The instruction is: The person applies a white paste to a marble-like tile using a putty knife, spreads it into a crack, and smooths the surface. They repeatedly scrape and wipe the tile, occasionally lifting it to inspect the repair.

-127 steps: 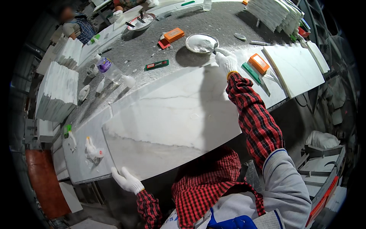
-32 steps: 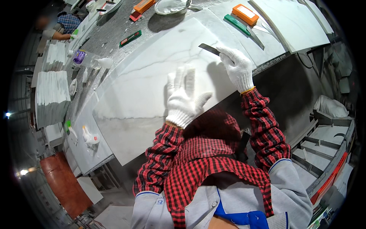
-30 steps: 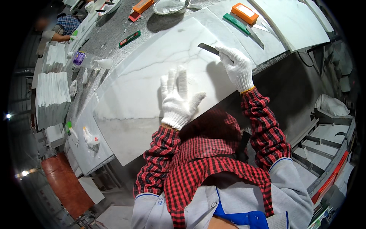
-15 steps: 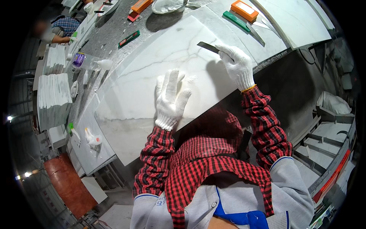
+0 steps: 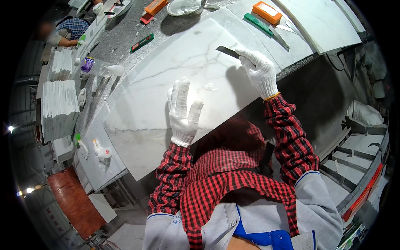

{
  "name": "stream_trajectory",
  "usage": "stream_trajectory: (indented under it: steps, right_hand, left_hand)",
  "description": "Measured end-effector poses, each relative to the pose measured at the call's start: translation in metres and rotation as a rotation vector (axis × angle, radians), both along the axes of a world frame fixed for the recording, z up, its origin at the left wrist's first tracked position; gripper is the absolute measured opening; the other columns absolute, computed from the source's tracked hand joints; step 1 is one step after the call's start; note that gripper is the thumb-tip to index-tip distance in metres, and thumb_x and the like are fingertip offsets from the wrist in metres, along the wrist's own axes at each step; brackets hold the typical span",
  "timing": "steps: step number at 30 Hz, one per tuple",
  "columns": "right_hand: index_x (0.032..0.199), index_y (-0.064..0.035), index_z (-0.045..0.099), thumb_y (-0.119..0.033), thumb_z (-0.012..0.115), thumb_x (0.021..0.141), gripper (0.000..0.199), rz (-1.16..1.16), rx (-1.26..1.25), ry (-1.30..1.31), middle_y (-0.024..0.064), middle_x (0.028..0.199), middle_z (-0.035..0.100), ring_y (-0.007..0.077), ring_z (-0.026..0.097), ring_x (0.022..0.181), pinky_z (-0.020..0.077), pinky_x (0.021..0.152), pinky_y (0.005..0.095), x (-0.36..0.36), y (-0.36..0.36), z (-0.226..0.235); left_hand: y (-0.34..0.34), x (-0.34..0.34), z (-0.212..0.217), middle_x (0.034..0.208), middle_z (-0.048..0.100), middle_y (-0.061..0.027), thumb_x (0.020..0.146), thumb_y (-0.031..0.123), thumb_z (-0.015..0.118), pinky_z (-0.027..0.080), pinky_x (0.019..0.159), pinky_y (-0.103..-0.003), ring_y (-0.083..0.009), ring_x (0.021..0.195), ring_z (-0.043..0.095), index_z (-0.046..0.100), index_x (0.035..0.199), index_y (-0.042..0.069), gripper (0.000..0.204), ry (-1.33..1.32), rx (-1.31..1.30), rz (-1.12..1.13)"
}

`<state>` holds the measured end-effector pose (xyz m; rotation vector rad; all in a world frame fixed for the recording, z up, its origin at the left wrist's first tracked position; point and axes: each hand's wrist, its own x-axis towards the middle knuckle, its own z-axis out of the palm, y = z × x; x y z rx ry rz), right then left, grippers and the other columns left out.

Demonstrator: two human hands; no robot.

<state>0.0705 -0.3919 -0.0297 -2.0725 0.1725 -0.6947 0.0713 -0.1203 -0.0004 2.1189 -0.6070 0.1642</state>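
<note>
At the bottom of the frame sit the person's grey vest and red-checked sleeves, both forearms reaching up onto the large white marble-veined tile (image 5: 166,96) that lies flat across the middle of the picture. The left hand (image 5: 182,111), in a white knit glove, lies open with its fingers spread, palm down on the tile near its lower edge; it grips nothing. A second ago it sat slightly lower and more curled — it has since slid up and flattened, which looks like steadying or wiping the face of the tile. The right hand (image 5: 260,73), also gloved, is closed around a dark flat scraper blade (image 5: 228,51), whose tip touches the tile toward the upper right of centre, much as it did just before. A small whitish smear (image 5: 210,86) sits on the tile between the two hands.

Beyond the tile, on the speckled grey counter (image 5: 112,39), lie a green-handled tool (image 5: 258,23), an orange block (image 5: 266,11) and a white bowl (image 5: 185,6) along the top edge. At the left stand stacks of white tiles (image 5: 58,104) and a clear bottle with a purple label (image 5: 89,65) — farther off, in the upper left corner, another person leans at the counter.
</note>
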Motion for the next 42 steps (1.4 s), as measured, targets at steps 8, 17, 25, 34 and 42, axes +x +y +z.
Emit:
stream_trajectory:
  steps: [8,17,25,34,42]
  right_hand:
    - [0.123,-0.0049,0.073,-0.003,0.067,0.095,0.029,-0.004,0.137,-0.059,0.0069,0.102,0.073,0.0114,0.068,0.087,0.0562,0.077,0.0257,-0.001,0.001,0.003]
    - [0.120,-0.0062,0.073,-0.006,0.068,0.094,0.027,-0.004,0.248,-0.043,0.0122,0.107,0.075,0.0192,0.071,0.092,0.0557,0.082,0.0298,-0.001,0.000,-0.002]
    - [0.119,-0.0060,0.074,-0.006,0.068,0.093,0.027,-0.005,0.212,-0.054,0.0124,0.105,0.075,0.0200,0.072,0.090,0.0559,0.082,0.0299,0.000,0.002,0.000]
    - [0.123,-0.0034,0.072,-0.001,0.066,0.095,0.029,-0.008,0.178,-0.016,0.0079,0.106,0.073,0.0123,0.068,0.091,0.0553,0.081,0.0259,-0.002,-0.001,0.001]
    - [0.122,-0.0077,0.073,-0.003,0.068,0.093,0.030,-0.031,0.091,-0.057,0.0085,0.101,0.075,0.0160,0.071,0.090,0.0551,0.078,0.0281,0.002,0.000,-0.003]
  left_hand:
    - [-0.092,-0.034,-0.013,0.156,0.045,-0.0183,0.094,0.042,0.062,0.014,0.124,-0.057,-0.0376,0.151,0.030,0.055,0.142,0.002,0.063,-0.206,0.555,-0.329]
    - [0.022,0.015,-0.017,0.166,0.026,-0.0195,0.104,0.053,0.044,0.009,0.125,-0.055,-0.0401,0.155,0.019,0.033,0.158,0.003,0.074,-0.327,0.964,0.043]
    - [-0.025,0.007,-0.013,0.167,0.027,-0.0160,0.101,0.060,0.046,0.009,0.126,-0.054,-0.0381,0.154,0.022,0.031,0.160,0.008,0.080,-0.270,0.709,-0.007]
    - [0.064,0.040,-0.021,0.162,0.036,-0.0171,0.104,0.056,0.044,0.015,0.125,-0.051,-0.0376,0.152,0.028,0.037,0.157,0.007,0.073,-0.253,0.880,0.265]
    - [0.051,-0.004,0.027,0.164,0.032,-0.0172,0.101,0.058,0.053,0.021,0.124,-0.048,-0.0318,0.152,0.028,0.029,0.159,0.002,0.083,0.654,-1.176,0.239]
